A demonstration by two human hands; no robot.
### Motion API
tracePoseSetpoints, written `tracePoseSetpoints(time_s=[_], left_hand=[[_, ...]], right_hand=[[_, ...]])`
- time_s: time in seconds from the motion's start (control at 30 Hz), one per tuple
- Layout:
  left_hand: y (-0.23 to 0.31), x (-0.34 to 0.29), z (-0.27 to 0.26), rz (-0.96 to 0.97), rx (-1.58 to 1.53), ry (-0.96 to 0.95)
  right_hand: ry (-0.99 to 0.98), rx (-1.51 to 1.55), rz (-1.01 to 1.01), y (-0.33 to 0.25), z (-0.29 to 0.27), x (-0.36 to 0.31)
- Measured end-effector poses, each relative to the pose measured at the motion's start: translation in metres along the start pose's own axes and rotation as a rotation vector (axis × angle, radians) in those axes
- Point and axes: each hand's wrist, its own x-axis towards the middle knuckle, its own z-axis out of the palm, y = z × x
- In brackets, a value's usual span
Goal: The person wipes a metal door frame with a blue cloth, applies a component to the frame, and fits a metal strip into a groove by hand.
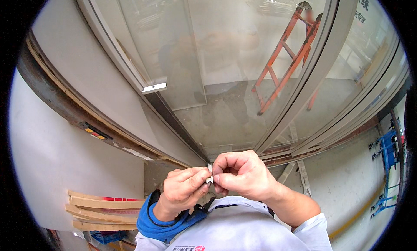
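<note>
Close in front of my chest, both hands meet at a small white piece (210, 167), narrow and light-coloured; its exact kind is too small to make out. My left hand (184, 188) pinches it between thumb and forefinger from the left. From the right, my right hand (243, 175) closes its thumb and fingertips on the same piece, its other fingers curled in. A blue band (160, 225) with a dark edge wraps my left forearm. Just beyond the hands stands a framed glass panel (226, 120).
On the frame's left upright sits a pale metal fitting (154, 88). An orange ladder (284, 62) shows through the glass. A dark tool with coloured marks (94, 131) lies along the beam at left. Wooden strips (104, 203) are stacked lower left; a blue wheeled frame (388, 151) stands far right.
</note>
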Motion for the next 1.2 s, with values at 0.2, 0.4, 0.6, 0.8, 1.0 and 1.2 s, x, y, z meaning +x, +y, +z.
tracePoseSetpoints(time_s=[0.2,0.4,0.6,0.8,1.0,1.2], left_hand=[[0.002,0.003,-0.007,0.058,0.058,-0.08],[0.002,0.004,-0.006,0.083,0.061,-0.088],[0.0,0.001,-0.005,0.063,0.024,-0.051],[-0.001,0.004,-0.006,0.063,0.0,-0.062],[0.0,0.007,-0.007,0.085,0.007,-0.088],[-0.001,0.007,-0.007,0.114,0.042,-0.107]], right_hand=[[-0.007,-0.135,0.042,-0.003,-0.001,0.001],[0.037,0.025,0.102,0.005,0.0,0.001],[-0.048,0.016,0.109,0.003,-0.004,-0.001],[-0.083,-0.025,0.125,-0.005,-0.007,-0.001],[-0.089,-0.002,0.103,-0.006,-0.007,0.0],[-0.005,-0.006,0.103,-0.004,-0.001,0.001]])
